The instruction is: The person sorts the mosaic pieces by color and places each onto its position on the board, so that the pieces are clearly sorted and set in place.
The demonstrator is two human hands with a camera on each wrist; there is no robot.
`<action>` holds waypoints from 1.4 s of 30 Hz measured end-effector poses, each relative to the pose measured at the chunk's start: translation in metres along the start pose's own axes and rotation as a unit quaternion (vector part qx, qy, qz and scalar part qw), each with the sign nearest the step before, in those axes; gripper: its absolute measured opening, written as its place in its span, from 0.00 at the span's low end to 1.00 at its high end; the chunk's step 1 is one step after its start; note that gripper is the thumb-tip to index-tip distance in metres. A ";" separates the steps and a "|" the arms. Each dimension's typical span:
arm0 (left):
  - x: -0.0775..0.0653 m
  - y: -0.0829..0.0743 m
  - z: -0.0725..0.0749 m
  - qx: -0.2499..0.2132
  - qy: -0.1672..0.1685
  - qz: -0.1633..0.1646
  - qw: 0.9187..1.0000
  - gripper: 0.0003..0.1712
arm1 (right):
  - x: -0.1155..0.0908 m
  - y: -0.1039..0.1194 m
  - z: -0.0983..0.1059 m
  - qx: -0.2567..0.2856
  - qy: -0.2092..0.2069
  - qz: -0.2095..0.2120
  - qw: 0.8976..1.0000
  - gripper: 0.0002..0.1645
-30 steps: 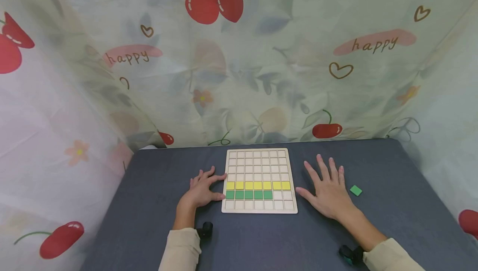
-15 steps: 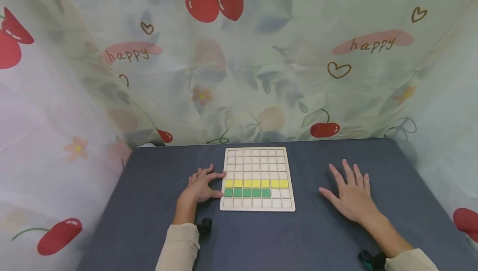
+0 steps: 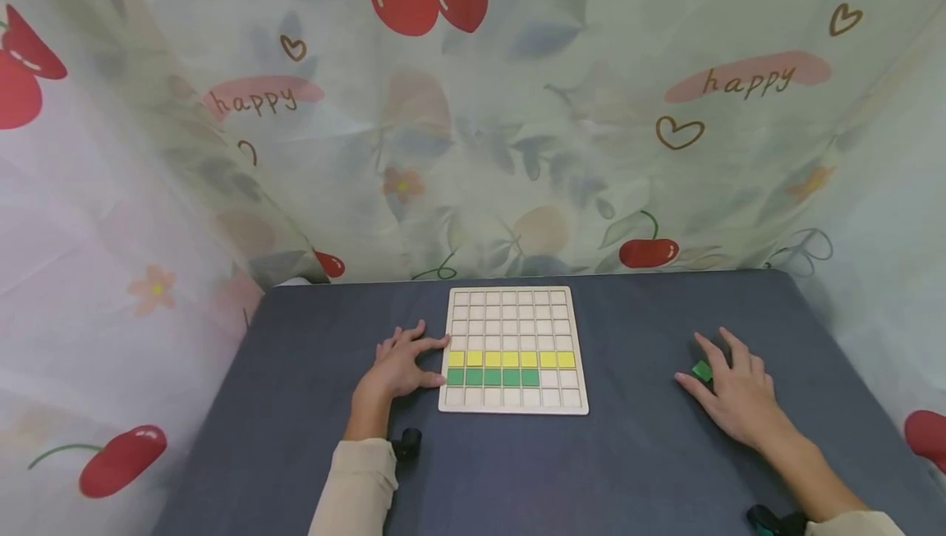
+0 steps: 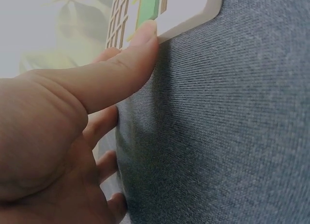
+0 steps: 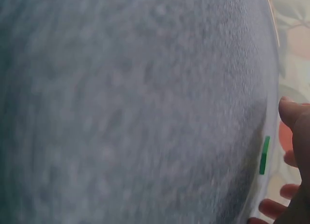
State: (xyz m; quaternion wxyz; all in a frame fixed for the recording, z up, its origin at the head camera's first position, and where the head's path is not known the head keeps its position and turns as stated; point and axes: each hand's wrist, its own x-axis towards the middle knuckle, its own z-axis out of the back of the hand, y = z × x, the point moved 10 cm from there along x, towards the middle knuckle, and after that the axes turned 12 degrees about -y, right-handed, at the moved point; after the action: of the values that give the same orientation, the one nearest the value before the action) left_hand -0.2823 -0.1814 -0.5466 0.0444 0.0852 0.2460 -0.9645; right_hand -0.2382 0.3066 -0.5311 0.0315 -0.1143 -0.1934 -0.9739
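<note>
A pale wooden grid board (image 3: 517, 313) lies on the dark cloth. One of its rows holds yellow tiles (image 3: 511, 359); the row nearer me holds several green tiles (image 3: 493, 377), with two bare cells at the right end. My left hand (image 3: 395, 372) has its thumb and index finger on the board's left edge; in the left wrist view the thumb (image 4: 121, 71) rests on the rim. Out to the right, my right hand (image 3: 742, 400) hovers over a loose green tile (image 3: 701, 370), fingers spread. The right wrist view shows that tile (image 5: 264, 155) apart from the fingertips.
The dark cloth-covered table (image 3: 628, 454) extends around the board. Behind it hangs a patterned curtain (image 3: 502, 150) with cherries and lettering, and more fabric closes in both sides. A black camera strap sits on each wrist.
My right hand has moved right, away from beside the board, to over the loose green tile, which it hid half a second ago. The left hand stays at the board's edge.
</note>
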 end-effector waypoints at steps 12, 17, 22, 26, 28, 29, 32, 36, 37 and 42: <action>0.000 -0.002 0.000 0.004 -0.002 -0.006 1.000 0.43 | -0.004 0.004 0.024 -0.012 -0.124 0.069 0.990 0.14; 0.000 -0.002 0.000 0.003 -0.003 -0.007 1.000 0.43 | 0.000 0.006 0.027 0.004 -0.137 0.073 0.988 0.13; 0.000 -0.002 0.000 -0.002 -0.003 -0.004 1.000 0.43 | 0.007 0.009 0.024 0.017 -0.101 0.051 0.993 0.09; 0.000 -0.002 0.001 0.000 -0.003 -0.001 1.000 0.43 | 0.009 0.013 0.021 0.029 -0.075 0.035 0.996 0.06; -0.001 -0.002 0.003 0.003 -0.005 0.000 1.000 0.43 | 0.010 0.017 0.020 0.034 -0.067 0.032 0.997 0.05; -0.001 -0.002 0.004 0.003 -0.006 0.001 1.000 0.43 | 0.011 0.018 0.020 0.036 -0.066 0.032 0.997 0.05; -0.001 -0.002 0.007 0.005 -0.007 0.005 1.000 0.43 | 0.014 0.025 0.018 0.042 -0.065 0.034 0.996 0.05; -0.002 -0.004 0.008 0.005 -0.004 0.008 1.000 0.43 | 0.016 0.035 0.019 0.048 -0.078 0.047 0.995 0.05; -0.001 -0.004 0.008 0.006 -0.004 0.008 1.000 0.43 | 0.016 0.038 0.019 0.049 -0.081 0.051 0.994 0.05; 0.000 -0.004 0.006 0.010 0.000 0.006 1.000 0.43 | 0.017 0.058 0.022 0.058 -0.110 0.089 0.988 0.07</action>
State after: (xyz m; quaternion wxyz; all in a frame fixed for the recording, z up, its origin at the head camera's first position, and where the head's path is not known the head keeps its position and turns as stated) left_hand -0.2836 -0.1802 -0.5397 0.0496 0.0868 0.2356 -0.9667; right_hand -0.2438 0.2617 -0.4861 0.1032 -0.2358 -0.2411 -0.9357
